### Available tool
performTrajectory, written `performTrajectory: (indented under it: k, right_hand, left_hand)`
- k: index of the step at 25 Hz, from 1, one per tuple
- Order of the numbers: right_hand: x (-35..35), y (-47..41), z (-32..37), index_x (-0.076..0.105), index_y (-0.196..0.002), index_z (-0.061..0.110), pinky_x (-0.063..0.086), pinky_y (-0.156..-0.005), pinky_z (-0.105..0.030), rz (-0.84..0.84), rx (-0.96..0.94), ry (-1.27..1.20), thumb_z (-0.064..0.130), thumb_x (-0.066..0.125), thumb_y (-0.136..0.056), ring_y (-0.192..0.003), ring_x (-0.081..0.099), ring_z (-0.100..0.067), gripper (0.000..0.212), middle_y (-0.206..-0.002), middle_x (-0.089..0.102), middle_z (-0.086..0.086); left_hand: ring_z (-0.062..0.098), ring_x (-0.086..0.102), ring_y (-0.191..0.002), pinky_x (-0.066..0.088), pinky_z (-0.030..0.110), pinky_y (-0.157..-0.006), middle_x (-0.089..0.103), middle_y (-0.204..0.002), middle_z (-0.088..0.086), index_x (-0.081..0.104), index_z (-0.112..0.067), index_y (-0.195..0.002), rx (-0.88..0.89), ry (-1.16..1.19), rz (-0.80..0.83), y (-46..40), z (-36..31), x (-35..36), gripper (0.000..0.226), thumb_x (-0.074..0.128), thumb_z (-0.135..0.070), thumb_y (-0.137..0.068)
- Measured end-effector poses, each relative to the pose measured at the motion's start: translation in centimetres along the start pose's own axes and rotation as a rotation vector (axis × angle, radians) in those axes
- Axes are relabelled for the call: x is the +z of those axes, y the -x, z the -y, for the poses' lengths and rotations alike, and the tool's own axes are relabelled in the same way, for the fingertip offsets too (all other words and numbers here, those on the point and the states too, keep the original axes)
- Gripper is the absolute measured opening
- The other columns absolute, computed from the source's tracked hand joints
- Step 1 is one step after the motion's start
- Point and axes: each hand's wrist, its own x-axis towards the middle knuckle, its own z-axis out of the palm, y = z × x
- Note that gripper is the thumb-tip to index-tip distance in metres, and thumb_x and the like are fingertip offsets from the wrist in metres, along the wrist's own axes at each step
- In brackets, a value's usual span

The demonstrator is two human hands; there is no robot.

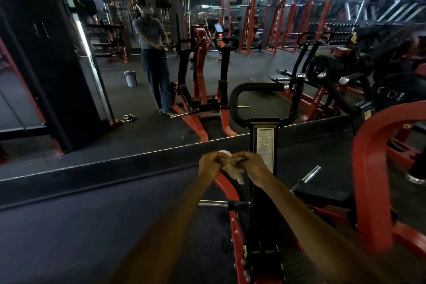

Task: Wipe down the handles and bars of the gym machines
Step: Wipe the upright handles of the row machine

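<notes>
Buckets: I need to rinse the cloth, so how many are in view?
1. A grey bucket stands on the floor in the mirror, left of the person's reflection. Others may be hidden behind machines.

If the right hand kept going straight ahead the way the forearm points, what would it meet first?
Probably the white cloth that the right hand grips together with the left hand, then the left hand itself; depth beyond them is unclear.

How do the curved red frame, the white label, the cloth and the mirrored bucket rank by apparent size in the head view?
1. Curved red frame, nearest the camera.
2. White label.
3. Cloth, partly hidden by both hands, so roughly level with the label.
4. Bucket, far off.
</notes>
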Motion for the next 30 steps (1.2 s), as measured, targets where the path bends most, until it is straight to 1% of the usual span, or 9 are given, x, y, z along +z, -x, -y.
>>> performTrajectory:
  k: [3, 6, 9, 12, 17, 21, 25, 27, 30]
  right_hand:
    - [-0.1, -0.2, -0.1, 0.063, -0.105, -0.009, 0.051, -0.054, -0.014, -0.011, 0.054, 0.01, -0.017, 0.055, -0.081, -0.068, 0.06, -0.016, 0.026, -0.083, 0.063, -0.013]
    - [-0.1, -0.5, -0.4, 0.063, -0.108, -0.005, 0.05, -0.051, -0.013, -0.03, 0.05, 0.089, -0.017, 0.052, -0.083, -0.073, 0.062, -0.014, 0.029, -0.096, 0.064, -0.017]
    - [-0.1, -0.7, -0.4, 0.061, -0.113, -0.006, 0.05, -0.053, -0.01, -0.016, 0.009, 0.161, -0.018, 0.053, -0.082, -0.075, 0.061, -0.014, 0.035, -0.104, 0.062, -0.02]
    - [0.0, -0.7, -0.1, 0.06, -0.113, -0.01, 0.051, -0.056, -0.011, 0.02, 0.017, 0.007, -0.013, 0.058, -0.081, -0.073, 0.062, -0.013, 0.031, -0.104, 0.063, -0.024]
    - [0.3, -1.3, -0.4, 0.066, -0.105, -0.007, 0.049, -0.057, -0.008, -0.044, -0.045, 0.212, -0.007, 0.061, -0.083, -0.079, 0.065, -0.019, 0.023, -0.103, 0.067, -0.022]
    - [-0.2, -1.4, 0.0, 0.065, -0.106, -0.002, 0.045, -0.056, -0.008, -0.012, -0.045, 0.329, 0.002, 0.056, -0.089, -0.082, 0.059, -0.016, 0.02, -0.095, 0.064, -0.013]
    - [-0.1, -1.3, 0.3, 0.056, -0.108, 0.002, 0.053, -0.051, -0.022, 0.001, 0.053, 0.127, 0.003, 0.047, -0.094, -0.07, 0.059, -0.017, 0.017, -0.091, 0.058, -0.012]
    - [0.0, -1.4, 0.1, 0.058, -0.107, 0.002, 0.052, -0.054, -0.024, -0.06, 0.021, 0.112, 0.001, 0.049, -0.092, -0.069, 0.058, -0.016, 0.018, -0.087, 0.059, -0.011]
    - [-0.1, -1.1, 0.2, 0.06, -0.109, -0.003, 0.051, -0.06, -0.021, 0.066, -0.029, -0.04, -0.007, 0.055, -0.087, -0.072, 0.06, -0.016, 0.023, -0.083, 0.062, -0.008]
  left_hand:
    - [0.019, 0.062, -0.098, 0.053, 0.015, -0.072, 0.063, -0.114, 0.009, 0.065, -0.009, -0.118, 0.03, -0.063, 0.09, -0.1, 0.1, -0.2, 0.033, 0.061, 0.004, -0.088]
    - [0.014, 0.055, -0.104, 0.049, 0.007, -0.072, 0.055, -0.117, 0.002, 0.058, -0.007, -0.129, 0.101, -0.177, 0.102, 0.0, 0.0, -0.5, 0.045, 0.062, 0.005, -0.087]
    - [0.012, 0.056, -0.104, 0.051, 0.011, -0.076, 0.056, -0.118, 0.001, 0.057, -0.006, -0.129, 0.164, -0.197, 0.091, 0.1, 0.0, -0.5, 0.043, 0.061, 0.005, -0.088]
    - [0.018, 0.062, -0.106, 0.052, 0.017, -0.083, 0.063, -0.118, 0.01, 0.063, -0.004, -0.121, 0.207, -0.254, 0.046, -0.1, 0.4, -0.8, 0.04, 0.066, 0.006, -0.083]
    - [0.007, 0.059, -0.071, 0.042, 0.002, -0.062, 0.068, -0.082, -0.001, 0.073, -0.005, -0.094, 0.19, -0.373, -0.004, -0.6, 0.3, -1.2, 0.013, 0.061, -0.004, -0.089]
    - [0.015, 0.058, -0.085, 0.04, 0.009, -0.064, 0.063, -0.09, 0.002, 0.067, -0.004, -0.104, 0.085, -0.399, 0.038, -1.2, 0.0, -1.0, 0.018, 0.056, -0.015, -0.096]
    - [0.03, 0.065, -0.095, 0.057, 0.042, -0.081, 0.065, -0.11, 0.018, 0.061, -0.007, -0.116, -0.112, -0.029, 0.047, -1.1, 0.0, -0.1, 0.022, 0.054, -0.016, -0.097]
    - [0.025, 0.065, -0.09, 0.059, 0.037, -0.074, 0.065, -0.108, 0.015, 0.061, -0.011, -0.111, -0.155, 0.134, 0.085, -1.0, -0.2, 0.1, 0.017, 0.058, -0.01, -0.094]
    - [0.014, 0.061, -0.07, 0.052, 0.018, -0.056, 0.062, -0.087, 0.01, 0.062, -0.01, -0.093, -0.164, 0.246, 0.081, -0.7, -0.7, -0.1, 0.02, 0.052, 0.007, -0.091]
